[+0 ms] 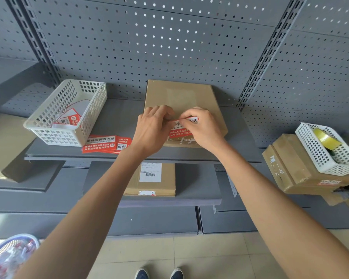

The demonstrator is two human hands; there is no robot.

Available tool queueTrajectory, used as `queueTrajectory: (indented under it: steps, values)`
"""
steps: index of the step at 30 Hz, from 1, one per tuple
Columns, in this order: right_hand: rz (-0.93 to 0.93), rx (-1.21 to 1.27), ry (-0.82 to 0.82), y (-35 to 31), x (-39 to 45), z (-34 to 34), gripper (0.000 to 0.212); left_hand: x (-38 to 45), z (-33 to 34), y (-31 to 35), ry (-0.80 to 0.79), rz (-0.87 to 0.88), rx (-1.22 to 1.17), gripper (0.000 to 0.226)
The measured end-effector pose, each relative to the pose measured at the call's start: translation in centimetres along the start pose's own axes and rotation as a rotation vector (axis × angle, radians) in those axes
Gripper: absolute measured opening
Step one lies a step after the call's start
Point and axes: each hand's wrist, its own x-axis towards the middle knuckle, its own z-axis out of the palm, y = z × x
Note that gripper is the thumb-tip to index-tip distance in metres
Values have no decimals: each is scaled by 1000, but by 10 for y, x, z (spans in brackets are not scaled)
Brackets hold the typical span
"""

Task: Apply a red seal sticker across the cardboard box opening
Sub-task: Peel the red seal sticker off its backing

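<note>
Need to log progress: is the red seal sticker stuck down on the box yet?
Not fully: both hands, left and right, pinch the sticker over the box.

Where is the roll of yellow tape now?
In the head view, the roll of yellow tape lies in the white basket at far right, on top of a cardboard box.

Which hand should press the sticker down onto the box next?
Left, probably. The right hand pinches the sticker over the box, while the left hand only touches its free end, so it could smooth it down.
</note>
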Motion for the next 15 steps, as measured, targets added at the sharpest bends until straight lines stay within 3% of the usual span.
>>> queueTrajectory:
  steps: [3, 11, 15]
  values:
    - [3, 12, -6, -2, -1, -1, 9, -1, -3, -1, -3, -25, -48, 20]
    - [-26, 53, -19, -1, -3, -2, 7, -4, -4, -5, 9, -5, -80, 7]
    - [-47, 8, -42, -3, -3, -7, 30, -4, -4, -6, 13, 21, -92, 7]
